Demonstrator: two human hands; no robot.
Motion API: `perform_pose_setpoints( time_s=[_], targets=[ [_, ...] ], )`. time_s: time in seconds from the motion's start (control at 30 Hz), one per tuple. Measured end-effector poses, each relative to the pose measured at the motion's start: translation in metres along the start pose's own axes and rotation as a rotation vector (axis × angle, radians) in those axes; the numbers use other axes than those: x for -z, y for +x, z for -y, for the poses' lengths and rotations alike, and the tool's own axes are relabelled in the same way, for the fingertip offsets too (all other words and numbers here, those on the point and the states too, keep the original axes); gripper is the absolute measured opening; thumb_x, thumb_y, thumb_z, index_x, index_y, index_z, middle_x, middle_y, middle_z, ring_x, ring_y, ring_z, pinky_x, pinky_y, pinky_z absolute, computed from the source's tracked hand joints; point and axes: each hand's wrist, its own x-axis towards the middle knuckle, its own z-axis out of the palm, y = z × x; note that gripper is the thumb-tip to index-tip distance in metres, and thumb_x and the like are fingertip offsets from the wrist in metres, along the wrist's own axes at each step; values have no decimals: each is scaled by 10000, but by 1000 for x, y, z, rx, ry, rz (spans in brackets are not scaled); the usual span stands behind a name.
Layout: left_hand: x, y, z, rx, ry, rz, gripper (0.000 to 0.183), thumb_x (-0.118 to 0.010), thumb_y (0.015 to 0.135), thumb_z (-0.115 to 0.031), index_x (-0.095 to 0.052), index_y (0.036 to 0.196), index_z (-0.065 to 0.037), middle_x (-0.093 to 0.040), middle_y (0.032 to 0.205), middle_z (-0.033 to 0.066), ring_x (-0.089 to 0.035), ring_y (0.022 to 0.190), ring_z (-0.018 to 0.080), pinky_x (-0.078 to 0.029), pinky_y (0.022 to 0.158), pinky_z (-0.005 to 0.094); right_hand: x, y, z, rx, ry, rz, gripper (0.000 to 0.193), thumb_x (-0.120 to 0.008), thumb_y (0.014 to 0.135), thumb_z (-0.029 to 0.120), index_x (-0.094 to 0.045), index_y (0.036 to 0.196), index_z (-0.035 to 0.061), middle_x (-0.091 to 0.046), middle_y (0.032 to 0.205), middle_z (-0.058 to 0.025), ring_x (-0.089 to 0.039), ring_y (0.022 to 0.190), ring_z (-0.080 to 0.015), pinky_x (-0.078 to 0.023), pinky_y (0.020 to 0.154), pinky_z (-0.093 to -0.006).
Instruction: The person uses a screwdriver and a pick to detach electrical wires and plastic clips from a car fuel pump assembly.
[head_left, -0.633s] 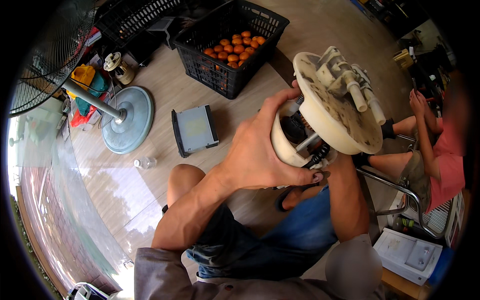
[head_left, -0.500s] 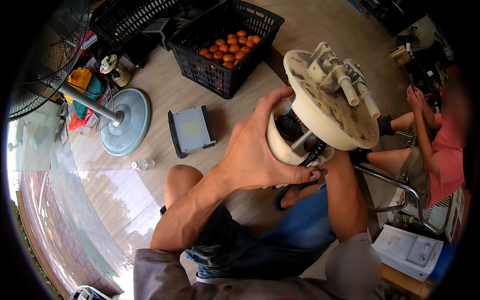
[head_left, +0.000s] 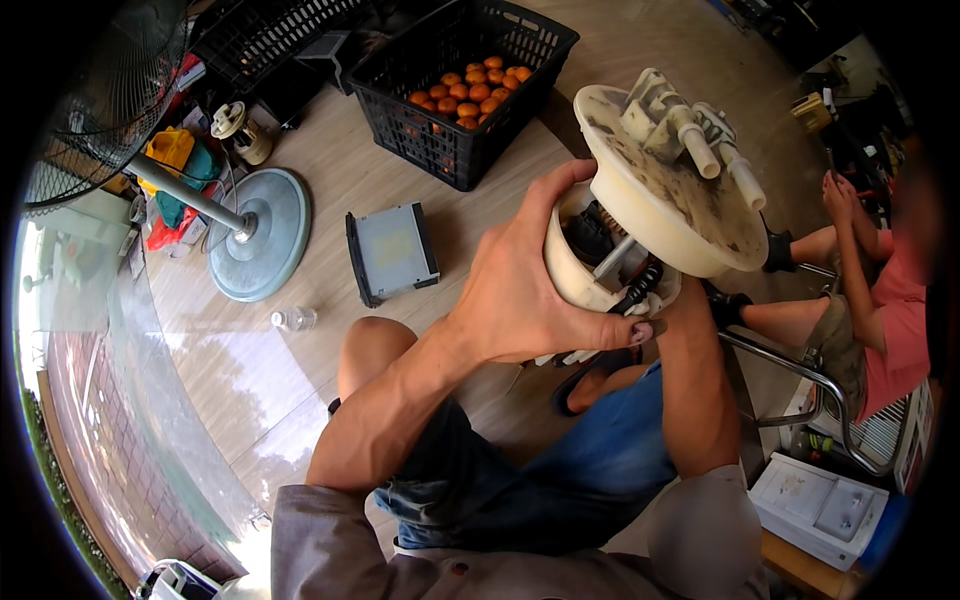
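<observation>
My left hand (head_left: 520,290) is wrapped round the cream plastic cup of a fuel pump module (head_left: 572,280), its thumb along the near side and its index finger at the far side. The module's round, dirt-stained flange (head_left: 690,200) tilts to the right and carries pipe fittings on top. Between flange and cup show a metal rod, a black corrugated hose and dark parts inside. My right forearm (head_left: 697,400) reaches up behind the module. The module covers my right hand, so its fingers and grip are hidden.
On the floor are a black crate (head_left: 420,140) of orange fruit, a grey metal box (head_left: 392,252), a clear bottle (head_left: 293,319) and a fan base (head_left: 262,240). Another pump module (head_left: 243,135) stands beyond the fan. At right, a person (head_left: 885,290) sits near a white case (head_left: 818,508).
The fuel pump module sits slightly higher, with my left hand still round its cup. The whole view has shifted a little.
</observation>
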Motion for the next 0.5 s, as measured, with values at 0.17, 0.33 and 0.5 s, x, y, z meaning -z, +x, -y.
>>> perform_pose_setpoints(
  time_s=[0.17, 0.33, 0.5],
  targets=[
    [0, -2, -2, 38, 29, -24, 1190, -1044, 582, -340, -384, 1487, 61, -658, 1348, 159, -624, 1266, 242, -468, 1114, 391, 3, 6, -7, -32, 55, 49, 618, -475, 1101, 402, -346, 1573, 25, -472, 1534, -187, -509, 1396, -307, -482, 1150, -452],
    [-3, 0, -3, 3, 64, -34, 1211, -1049, 563, -367, -391, 1484, 62, -669, 1342, 162, -637, 1254, 240, -483, 1102, 389, -4, -2, -6, 59, -103, -191, 612, -541, 1079, 394, -425, 1528, -5, -577, 1437, -179, -620, 1294, -316, -583, 1061, -464],
    [-4, 0, 3, -47, 143, -64, 1230, -991, 562, -448, -380, 1523, 19, -674, 1292, 247, -703, 1165, 339, -555, 1010, 392, 3, -5, -7, 90, -121, -236, 620, -553, 1071, 393, -426, 1521, -15, -571, 1443, -187, -616, 1299, -318, -585, 1060, -462]
  ],
)
